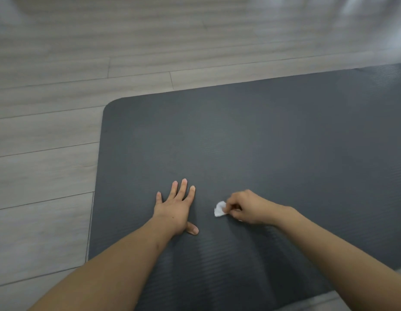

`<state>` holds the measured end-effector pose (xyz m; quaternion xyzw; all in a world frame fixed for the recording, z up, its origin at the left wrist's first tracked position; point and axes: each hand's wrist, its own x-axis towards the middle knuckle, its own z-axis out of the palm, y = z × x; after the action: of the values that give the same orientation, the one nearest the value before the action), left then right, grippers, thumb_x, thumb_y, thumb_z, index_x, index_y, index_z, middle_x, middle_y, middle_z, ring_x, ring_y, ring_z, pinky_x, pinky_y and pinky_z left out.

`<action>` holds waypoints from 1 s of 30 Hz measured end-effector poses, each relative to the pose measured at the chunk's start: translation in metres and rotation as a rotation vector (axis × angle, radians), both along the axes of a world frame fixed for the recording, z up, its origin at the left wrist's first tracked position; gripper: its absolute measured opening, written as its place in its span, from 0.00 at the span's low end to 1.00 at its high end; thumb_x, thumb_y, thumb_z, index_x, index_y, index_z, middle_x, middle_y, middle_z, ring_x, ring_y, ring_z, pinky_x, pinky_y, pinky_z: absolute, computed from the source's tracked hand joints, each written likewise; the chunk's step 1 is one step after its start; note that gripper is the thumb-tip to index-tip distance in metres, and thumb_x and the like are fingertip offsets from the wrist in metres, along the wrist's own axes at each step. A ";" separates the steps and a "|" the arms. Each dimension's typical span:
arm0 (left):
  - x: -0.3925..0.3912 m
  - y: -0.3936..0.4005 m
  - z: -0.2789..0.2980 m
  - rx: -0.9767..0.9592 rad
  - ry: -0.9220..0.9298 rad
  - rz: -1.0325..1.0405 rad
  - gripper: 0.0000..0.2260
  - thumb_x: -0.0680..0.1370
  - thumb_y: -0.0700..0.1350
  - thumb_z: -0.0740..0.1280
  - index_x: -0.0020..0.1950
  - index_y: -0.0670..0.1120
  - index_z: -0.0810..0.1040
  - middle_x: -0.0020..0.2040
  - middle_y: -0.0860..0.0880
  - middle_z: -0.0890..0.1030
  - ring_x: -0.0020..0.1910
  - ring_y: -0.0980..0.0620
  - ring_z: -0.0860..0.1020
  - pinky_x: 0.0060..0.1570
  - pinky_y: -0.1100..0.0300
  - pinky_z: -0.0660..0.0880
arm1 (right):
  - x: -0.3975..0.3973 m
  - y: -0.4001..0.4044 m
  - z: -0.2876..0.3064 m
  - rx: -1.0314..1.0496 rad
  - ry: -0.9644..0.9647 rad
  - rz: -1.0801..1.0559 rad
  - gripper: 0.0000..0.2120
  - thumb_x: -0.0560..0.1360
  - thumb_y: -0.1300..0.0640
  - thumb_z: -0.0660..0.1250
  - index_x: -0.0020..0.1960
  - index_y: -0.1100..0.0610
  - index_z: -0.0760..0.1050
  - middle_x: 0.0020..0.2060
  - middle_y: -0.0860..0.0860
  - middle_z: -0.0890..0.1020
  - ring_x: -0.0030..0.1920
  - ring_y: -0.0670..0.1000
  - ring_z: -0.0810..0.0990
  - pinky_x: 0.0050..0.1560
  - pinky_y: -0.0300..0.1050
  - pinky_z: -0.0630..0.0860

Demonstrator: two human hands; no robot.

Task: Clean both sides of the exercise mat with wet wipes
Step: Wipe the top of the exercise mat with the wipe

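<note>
A dark grey ribbed exercise mat (251, 135) lies flat on the floor and fills most of the view, its rounded corner at the upper left. My left hand (176, 207) rests palm down on the mat, fingers spread, holding nothing. To its right, my right hand (246, 207) is closed on a small crumpled white wet wipe (220, 209), which it presses against the mat surface. The wipe sticks out to the left of the fingers.
Pale grey wood-plank floor (49, 142) surrounds the mat on the left and far side. Something white and blurred (379, 23) sits at the top right corner, beyond the mat's far edge.
</note>
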<state>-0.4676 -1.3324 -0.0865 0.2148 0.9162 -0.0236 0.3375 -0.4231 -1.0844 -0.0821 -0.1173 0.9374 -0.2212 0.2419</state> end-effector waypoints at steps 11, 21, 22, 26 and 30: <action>0.030 -0.018 -0.003 0.117 0.139 0.027 0.43 0.79 0.66 0.65 0.85 0.58 0.44 0.85 0.51 0.37 0.84 0.47 0.38 0.81 0.41 0.46 | -0.068 -0.040 -0.028 0.079 0.361 -0.377 0.11 0.79 0.61 0.61 0.57 0.58 0.80 0.48 0.56 0.75 0.48 0.62 0.78 0.47 0.52 0.75; 0.025 -0.026 -0.006 0.101 0.031 -0.057 0.50 0.75 0.69 0.68 0.84 0.58 0.38 0.83 0.51 0.31 0.82 0.46 0.34 0.81 0.39 0.44 | 0.030 0.022 -0.038 0.190 0.631 -0.231 0.10 0.74 0.62 0.59 0.51 0.60 0.77 0.42 0.56 0.72 0.42 0.59 0.74 0.36 0.51 0.72; 0.026 -0.024 -0.007 0.099 0.031 -0.053 0.50 0.76 0.68 0.69 0.84 0.58 0.38 0.83 0.51 0.31 0.82 0.45 0.34 0.81 0.38 0.44 | 0.031 0.052 -0.032 0.271 0.615 -0.382 0.09 0.74 0.63 0.60 0.50 0.61 0.77 0.41 0.57 0.71 0.42 0.61 0.74 0.35 0.51 0.70; 0.027 -0.026 -0.010 0.110 0.040 -0.044 0.49 0.76 0.68 0.68 0.84 0.58 0.38 0.83 0.51 0.30 0.82 0.45 0.33 0.81 0.38 0.43 | 0.037 0.089 -0.026 0.325 0.480 -0.987 0.11 0.77 0.65 0.59 0.56 0.64 0.77 0.47 0.60 0.74 0.48 0.63 0.75 0.45 0.50 0.71; 0.030 -0.031 -0.014 0.158 0.054 -0.036 0.49 0.76 0.69 0.67 0.84 0.58 0.38 0.82 0.51 0.30 0.82 0.46 0.32 0.81 0.38 0.41 | 0.030 -0.053 -0.040 0.141 0.443 -0.653 0.13 0.76 0.63 0.60 0.57 0.62 0.78 0.49 0.58 0.77 0.49 0.61 0.77 0.50 0.53 0.76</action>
<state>-0.4377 -1.3631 -0.1005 0.2567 0.9200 0.0369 0.2940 -0.3933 -1.1377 -0.1226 0.1591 0.9677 -0.1909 -0.0414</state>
